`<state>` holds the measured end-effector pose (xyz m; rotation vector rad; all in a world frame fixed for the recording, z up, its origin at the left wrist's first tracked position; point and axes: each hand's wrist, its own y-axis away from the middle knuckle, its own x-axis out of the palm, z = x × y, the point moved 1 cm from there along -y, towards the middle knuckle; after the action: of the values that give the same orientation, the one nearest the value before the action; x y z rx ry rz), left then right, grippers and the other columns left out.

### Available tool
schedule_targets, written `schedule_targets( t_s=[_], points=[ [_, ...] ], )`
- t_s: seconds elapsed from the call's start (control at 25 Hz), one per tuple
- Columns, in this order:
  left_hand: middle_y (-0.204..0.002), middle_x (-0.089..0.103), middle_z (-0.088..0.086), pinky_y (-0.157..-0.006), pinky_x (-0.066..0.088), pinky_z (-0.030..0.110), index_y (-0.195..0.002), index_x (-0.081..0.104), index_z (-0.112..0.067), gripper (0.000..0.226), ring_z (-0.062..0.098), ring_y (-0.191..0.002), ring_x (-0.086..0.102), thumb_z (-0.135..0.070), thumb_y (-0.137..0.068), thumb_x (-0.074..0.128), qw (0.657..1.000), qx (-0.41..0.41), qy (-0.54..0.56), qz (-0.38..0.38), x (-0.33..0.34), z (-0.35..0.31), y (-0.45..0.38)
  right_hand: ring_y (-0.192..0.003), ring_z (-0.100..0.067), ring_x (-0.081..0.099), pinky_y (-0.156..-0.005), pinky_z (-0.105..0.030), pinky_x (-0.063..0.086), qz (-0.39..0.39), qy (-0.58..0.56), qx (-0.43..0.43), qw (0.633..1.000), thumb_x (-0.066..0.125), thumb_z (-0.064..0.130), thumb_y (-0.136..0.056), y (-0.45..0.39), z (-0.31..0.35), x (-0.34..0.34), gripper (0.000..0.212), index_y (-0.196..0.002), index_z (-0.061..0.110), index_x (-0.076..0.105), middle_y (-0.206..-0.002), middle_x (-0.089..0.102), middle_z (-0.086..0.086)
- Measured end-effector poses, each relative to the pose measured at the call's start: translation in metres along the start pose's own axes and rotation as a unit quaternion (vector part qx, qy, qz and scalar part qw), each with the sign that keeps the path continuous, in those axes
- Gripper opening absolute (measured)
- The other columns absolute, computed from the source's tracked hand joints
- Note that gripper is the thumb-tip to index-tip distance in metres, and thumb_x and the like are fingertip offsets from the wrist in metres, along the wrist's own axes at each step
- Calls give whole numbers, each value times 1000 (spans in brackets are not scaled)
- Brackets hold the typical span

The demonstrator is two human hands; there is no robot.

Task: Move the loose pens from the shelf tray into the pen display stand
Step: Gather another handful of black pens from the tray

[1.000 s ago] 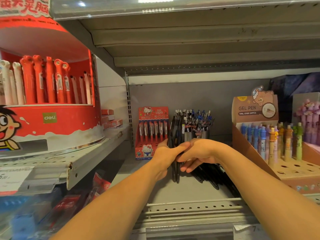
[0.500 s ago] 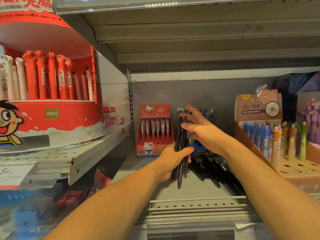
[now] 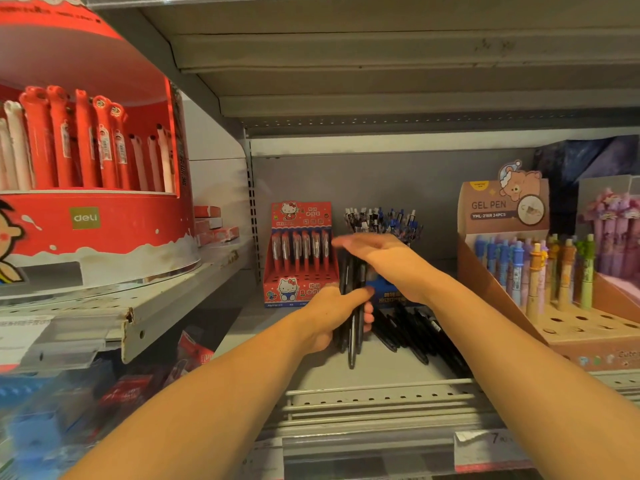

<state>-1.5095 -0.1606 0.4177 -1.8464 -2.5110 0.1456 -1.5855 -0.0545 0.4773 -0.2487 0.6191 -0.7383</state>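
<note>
My left hand (image 3: 332,317) grips a bundle of black pens (image 3: 352,344) upright over the shelf tray (image 3: 332,375). My right hand (image 3: 377,258) lies flat, fingers straight and pointing left, pressing on the tops of that bundle. More loose black pens (image 3: 412,330) lie on the tray just right of the bundle. Behind my right hand stands the blue pen display stand (image 3: 382,225), full of black and blue pen caps; its lower part is hidden by my hand.
A red Hello Kitty pen box (image 3: 299,254) stands left of the stand. A brown GEL PEN box (image 3: 519,258) with pastel pens sits at the right. A large red deli display (image 3: 86,174) fills the left shelf. Another shelf hangs overhead.
My right hand dropped from the display stand's pen tops and flattened over the top of the bundle. My left hand keeps gripping the bundle, held slightly higher than a second ago.
</note>
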Motion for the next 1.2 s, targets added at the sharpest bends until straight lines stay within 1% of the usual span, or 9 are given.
schedule_targets(
  t_s=[0.08,0.16,0.28,0.44,0.64,0.8,0.96,1.04,1.2],
  points=[
    [-66,62,3,-62,58,32,-106,58,-9,14,15,-57,61,-20,-99,62,997,21,40,-65,-5,-3,-4,-108,-12,60,-80,-23,52,-82,-44,24,995,54,36,-104,-7,-2,-4,33,-134,25,63,-128,65,3],
    [-64,55,3,-52,51,30,-108,55,-10,13,15,-52,53,-19,-101,59,988,54,81,-124,-11,-8,-6,-84,-18,63,-75,-30,58,-115,79,93,986,57,20,-103,-13,-8,-9,22,-121,14,67,-98,68,-5],
    [-54,47,-1,-40,37,24,-91,54,-13,12,11,-42,41,-17,-102,58,976,61,114,-176,-18,-12,-7,-72,-21,60,-69,-30,54,50,349,204,913,64,17,-96,-12,-25,-6,18,-105,2,71,-84,66,-8],
    [-60,49,5,-42,36,23,-88,52,-9,15,15,-45,42,-13,-102,55,976,16,99,-193,-23,-11,-10,-51,-13,52,-48,-22,43,121,440,191,869,71,31,-91,-6,-38,1,31,-73,11,57,-63,60,-1],
    [-66,48,9,-44,36,27,-98,52,-4,8,17,-47,41,-11,-101,55,971,-26,24,-238,-28,-3,-17,-65,-15,52,-58,-30,47,130,482,192,845,71,46,-90,-6,-42,9,37,-87,11,58,-86,60,-7],
    [-61,46,9,-43,32,25,-87,50,-5,16,17,-44,38,-11,-99,57,967,-35,35,-249,-28,-5,-19,-104,-33,66,-92,-44,53,109,467,164,862,62,45,-97,-22,-35,18,49,-120,1,67,-122,66,-19],
    [-60,46,7,-39,31,20,-87,50,-7,17,15,-41,38,-15,-98,60,970,-31,49,-237,-25,-5,-21,-79,-26,59,-72,-36,48,149,487,176,842,56,40,-100,-47,-45,40,38,-105,3,63,-92,61,-12],
    [-62,46,7,-36,29,16,-93,50,-6,14,14,-41,37,-14,-99,59,972,-24,57,-228,-25,-6,-21,-79,-25,54,-67,-32,44,152,517,197,819,53,37,-101,-50,-54,47,31,-107,7,58,-91,53,-8],
    [-67,47,8,-35,29,16,-104,51,-4,12,15,-43,37,-13,-100,57,971,-23,61,-232,-26,-8,-21,-62,-18,51,-48,-27,41,119,508,231,821,62,25,-96,-47,-57,41,24,-81,10,52,-77,52,-5]
  ],
)
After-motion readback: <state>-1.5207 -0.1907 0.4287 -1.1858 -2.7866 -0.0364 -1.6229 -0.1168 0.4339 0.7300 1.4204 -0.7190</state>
